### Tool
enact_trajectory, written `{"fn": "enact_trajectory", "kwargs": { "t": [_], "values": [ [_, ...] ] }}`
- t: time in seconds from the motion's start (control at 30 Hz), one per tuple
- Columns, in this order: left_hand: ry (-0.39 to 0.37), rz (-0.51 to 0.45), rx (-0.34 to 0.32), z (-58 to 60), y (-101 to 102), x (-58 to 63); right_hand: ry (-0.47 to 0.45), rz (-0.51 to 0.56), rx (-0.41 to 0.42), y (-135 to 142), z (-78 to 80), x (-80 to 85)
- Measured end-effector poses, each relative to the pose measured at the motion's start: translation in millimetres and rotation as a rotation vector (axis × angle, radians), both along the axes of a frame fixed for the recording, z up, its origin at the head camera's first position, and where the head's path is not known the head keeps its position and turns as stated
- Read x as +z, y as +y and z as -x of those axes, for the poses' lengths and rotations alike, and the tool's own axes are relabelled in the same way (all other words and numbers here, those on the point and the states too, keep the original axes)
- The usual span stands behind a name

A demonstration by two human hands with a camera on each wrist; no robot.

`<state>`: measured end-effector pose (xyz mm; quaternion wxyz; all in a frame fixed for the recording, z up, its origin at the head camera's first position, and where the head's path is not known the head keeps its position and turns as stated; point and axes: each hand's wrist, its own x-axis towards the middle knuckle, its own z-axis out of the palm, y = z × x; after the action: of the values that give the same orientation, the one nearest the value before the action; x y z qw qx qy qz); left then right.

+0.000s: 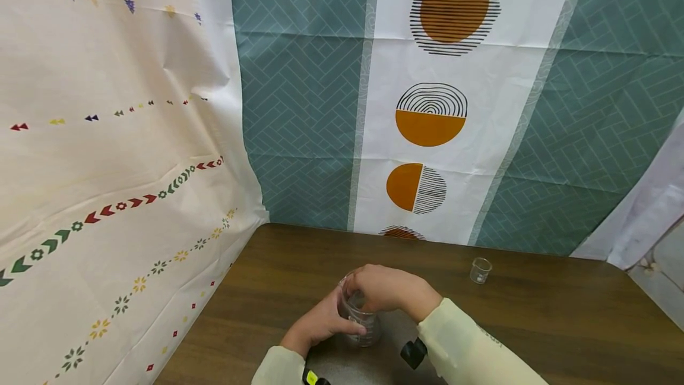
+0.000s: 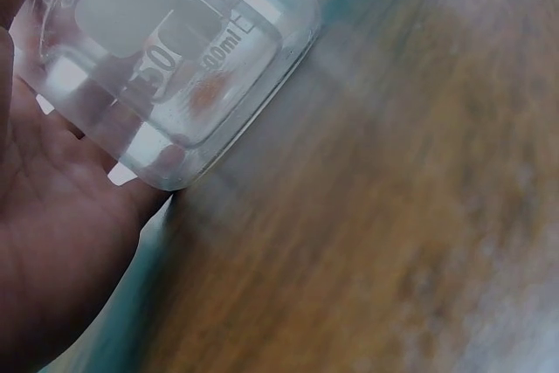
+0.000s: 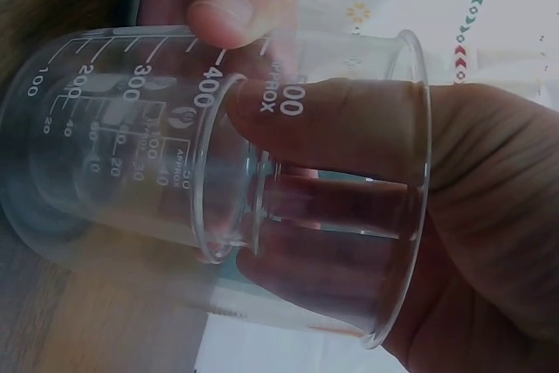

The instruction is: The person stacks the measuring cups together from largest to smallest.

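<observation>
Snugly, the left hand (image 1: 320,321) curls round a clear, cylindrical glass cup (image 1: 369,333); the right hand (image 1: 389,289) pinches a smaller round one (image 3: 144,159) inside.

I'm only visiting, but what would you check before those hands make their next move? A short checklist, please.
1. Large beaker steadied: ok; the left hand grips it from outside.
2. Right hand inside the large beaker's mouth: ok.
3. Smaller beaker nested within the large one: ok.
4. Right hand's grip on the smaller beaker: cannot tell; overlapping clear glass obscures contact.
5. Large beaker's base flat on the table: cannot tell.
6. Separate little beaker upright and apart from both hands: ok.
</observation>
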<state>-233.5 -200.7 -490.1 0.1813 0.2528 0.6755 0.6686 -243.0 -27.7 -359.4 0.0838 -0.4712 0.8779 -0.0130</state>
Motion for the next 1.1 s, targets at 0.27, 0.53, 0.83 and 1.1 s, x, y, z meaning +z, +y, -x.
{"fn": "enact_trajectory", "kwargs": {
  "t": [0.27, 0.53, 0.83, 1.1],
  "values": [
    [0.004, 0.039, 0.025, -1.8, 0.6, -0.9, 0.008, -0.006, 0.012, 1.0, 1.4, -5.1],
    [0.002, 0.071, 0.043, -2.7, 0.7, 2.3, 0.009, -0.001, 0.021, 1.3, 1.8, -4.7],
    [0.011, 0.074, 0.041, -1.8, 0.1, 1.4, 0.008, -0.018, 0.015, 1.1, 2.1, -5.5],
    [0.003, 0.047, 0.028, -2.3, -0.1, 1.6, 0.01, -0.016, 0.009, 0.6, 0.4, -5.2]
  ]
}}
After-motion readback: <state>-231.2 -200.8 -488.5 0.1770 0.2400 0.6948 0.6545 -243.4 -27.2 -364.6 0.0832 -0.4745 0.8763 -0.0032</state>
